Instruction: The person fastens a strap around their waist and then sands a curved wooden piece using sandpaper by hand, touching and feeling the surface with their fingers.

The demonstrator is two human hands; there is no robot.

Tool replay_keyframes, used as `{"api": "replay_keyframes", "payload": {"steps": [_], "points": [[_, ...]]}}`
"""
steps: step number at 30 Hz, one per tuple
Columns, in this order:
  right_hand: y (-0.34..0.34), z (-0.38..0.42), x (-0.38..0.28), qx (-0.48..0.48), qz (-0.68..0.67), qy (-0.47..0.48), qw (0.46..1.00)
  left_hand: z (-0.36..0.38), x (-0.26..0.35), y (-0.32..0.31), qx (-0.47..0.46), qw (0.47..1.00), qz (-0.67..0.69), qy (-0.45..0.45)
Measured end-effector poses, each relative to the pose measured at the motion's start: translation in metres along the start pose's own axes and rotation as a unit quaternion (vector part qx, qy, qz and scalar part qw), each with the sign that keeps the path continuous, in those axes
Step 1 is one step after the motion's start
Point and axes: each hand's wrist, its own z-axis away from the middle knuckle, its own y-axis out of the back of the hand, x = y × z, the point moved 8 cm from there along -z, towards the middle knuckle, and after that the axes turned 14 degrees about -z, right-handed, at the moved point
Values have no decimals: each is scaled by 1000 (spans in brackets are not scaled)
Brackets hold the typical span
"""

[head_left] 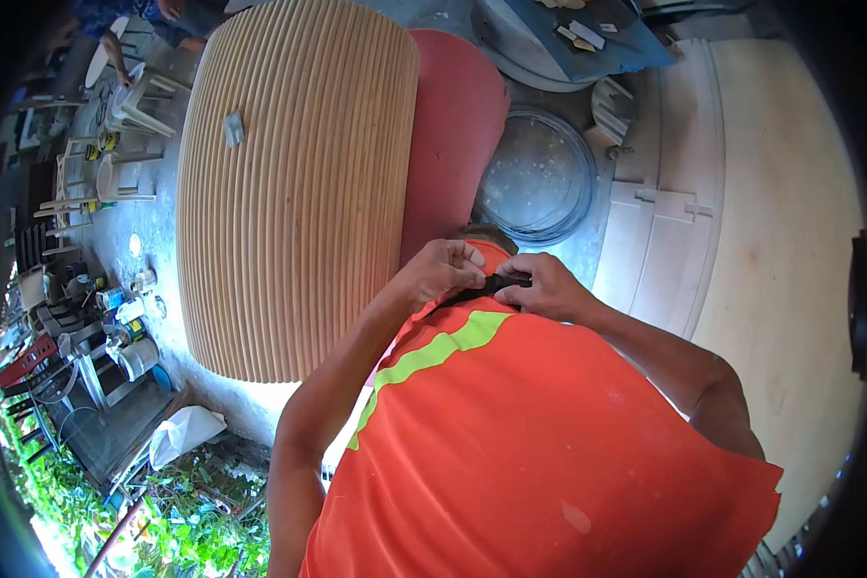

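Observation:
Both my hands meet in front of my chest, over my orange shirt with its yellow-green stripe. My left hand (pixel 443 272) and my right hand (pixel 541 286) both pinch a small black strap or clip (pixel 494 284) between their fingertips. What the black piece is attached to is hidden by my fingers. Just beyond my hands stands a large ribbed wooden drum-shaped piece (pixel 294 183) with a red panel (pixel 453 135) against its right side.
A round glass disc (pixel 538 178) lies on the concrete floor beyond the red panel. Pale plywood sheets and cut pieces (pixel 742 212) lie to the right. Tools, cans and white chairs (pixel 106 144) crowd the left side, where another person stands at the far top left.

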Motion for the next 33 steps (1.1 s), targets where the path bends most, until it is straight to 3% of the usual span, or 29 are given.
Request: {"api": "replay_keyframes", "payload": {"steps": [7,11,13,16,18,27,31,33], "points": [[-2,-13,-6,-38,9,1,999,-1,2,-6,8,999,-44,-10],[10,-22,-18,-64,91,24,993,10,4,-14,-9,1000,-7,-14],[15,-22,-22,-92,127,-8,988,13,8,-17,-18,999,16,-21],[20,-24,-23,-102,111,13,988,19,16,-22,-9,999,30,-22],[21,-26,-31,-106,103,25,989,21,22,-24,-1,997,-80,-16],[23,-26,-44,-189,137,32,972,14,37,-24,52,961,-266,-55],[28,-29,-48,-203,133,34,970,15,45,-29,49,961,-270,-32],[37,-26,-51,-210,137,36,967,12,53,-33,30,936,-335,-101]]}}
